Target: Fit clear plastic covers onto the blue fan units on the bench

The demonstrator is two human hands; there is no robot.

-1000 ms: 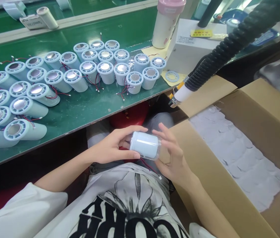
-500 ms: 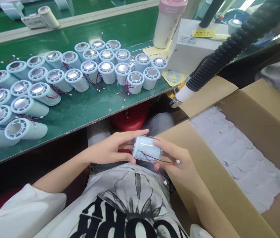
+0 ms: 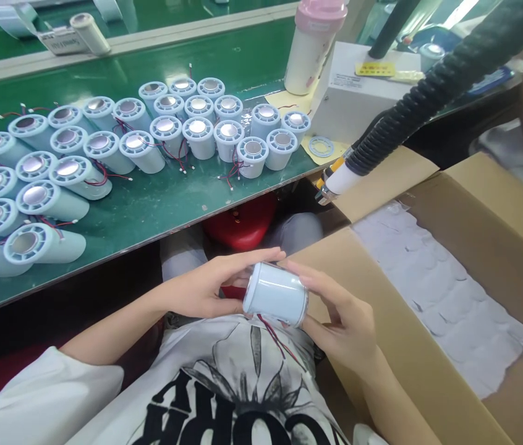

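Fingers (image 3: 261,256) of both hands hold the cylinder (image 3: 276,295) lying sideways, left-right.

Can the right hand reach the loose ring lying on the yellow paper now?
Probably not at once: the right hand and left hand both hold the cylinder. The ring lies uncovered.

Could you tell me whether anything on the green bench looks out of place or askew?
One loose ring lies flat, alone on yellow paper beside the upright cylinders; cylinders at left lie tipped on their sides.
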